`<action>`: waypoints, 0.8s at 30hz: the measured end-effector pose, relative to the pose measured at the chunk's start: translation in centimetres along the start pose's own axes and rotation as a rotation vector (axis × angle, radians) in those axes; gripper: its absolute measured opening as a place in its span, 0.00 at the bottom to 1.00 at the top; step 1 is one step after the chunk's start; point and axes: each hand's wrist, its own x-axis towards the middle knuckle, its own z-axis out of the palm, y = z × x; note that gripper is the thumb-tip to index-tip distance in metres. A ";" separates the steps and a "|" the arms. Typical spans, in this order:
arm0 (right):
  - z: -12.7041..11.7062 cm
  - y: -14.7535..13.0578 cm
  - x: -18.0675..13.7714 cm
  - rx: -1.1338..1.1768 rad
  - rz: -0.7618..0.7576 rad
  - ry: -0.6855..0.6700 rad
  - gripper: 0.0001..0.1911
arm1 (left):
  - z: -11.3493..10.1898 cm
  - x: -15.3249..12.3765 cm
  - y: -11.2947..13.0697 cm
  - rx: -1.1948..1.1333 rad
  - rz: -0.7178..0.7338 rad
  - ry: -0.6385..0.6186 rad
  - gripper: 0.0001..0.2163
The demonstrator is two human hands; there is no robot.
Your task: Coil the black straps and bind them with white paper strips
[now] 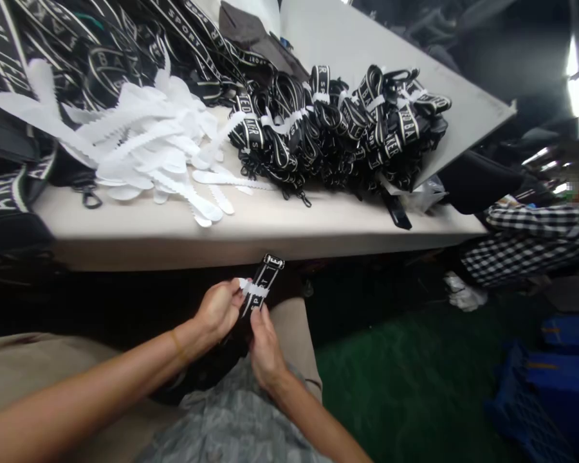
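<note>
Over my lap I hold a folded black webbing strap with white lettering and edge lines. A white toothed fastening strip goes around it. My left hand pinches the end of the strip at the strap's left side. Closed around the lower part of the strap is my right hand, its thumb lying on the front. On the table ahead lies a heap of loose white strips. Right of it sits a pile of bundled black straps, several bound with white strips.
Unbundled lettered straps cover the table's left end. The pale table edge runs across in front of my knees. At right are a person in a checkered shirt and blue plastic crates on the green floor.
</note>
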 end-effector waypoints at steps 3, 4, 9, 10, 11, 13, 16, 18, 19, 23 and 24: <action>-0.5 -0.9 0.9 0.019 -0.051 0.030 0.27 | -0.1 -0.1 0.1 0.017 0.010 -0.024 0.09; -0.6 -1.2 1.1 0.034 -0.053 0.034 0.27 | -0.2 -0.1 0.0 0.058 0.044 -0.047 0.08; -1.4 -2.7 1.9 -0.036 -0.017 0.085 0.25 | -1.5 0.3 -0.1 0.659 0.577 -0.201 0.09; -1.6 -2.9 1.9 -0.097 -0.049 0.116 0.24 | -1.8 0.3 0.0 0.734 0.661 -0.214 0.09; -1.8 -3.0 1.9 -0.162 -0.097 0.147 0.22 | -1.9 0.3 0.1 0.776 0.720 -0.226 0.10; -2.2 -3.1 1.9 -0.270 -0.197 0.194 0.18 | -2.0 0.1 0.2 0.804 0.782 -0.254 0.09; -2.4 -3.1 1.9 -0.326 -0.252 0.223 0.15 | -2.0 -0.7 0.2 0.821 0.829 -0.300 0.09; -2.5 -3.1 2.0 -0.307 -0.223 0.229 0.15 | -1.9 -1.2 0.2 0.827 0.859 -0.315 0.08; -2.4 -3.1 2.0 -0.276 -0.192 0.221 0.16 | -1.9 -1.4 0.3 0.828 0.873 -0.317 0.08; -2.0 -3.5 1.8 -0.053 -0.050 0.101 0.28 | -1.7 -1.6 0.7 0.818 0.857 -0.296 0.10; -1.8 -3.7 1.7 -0.003 -0.050 0.068 0.31 | -1.7 -1.6 0.8 0.811 0.832 -0.297 0.11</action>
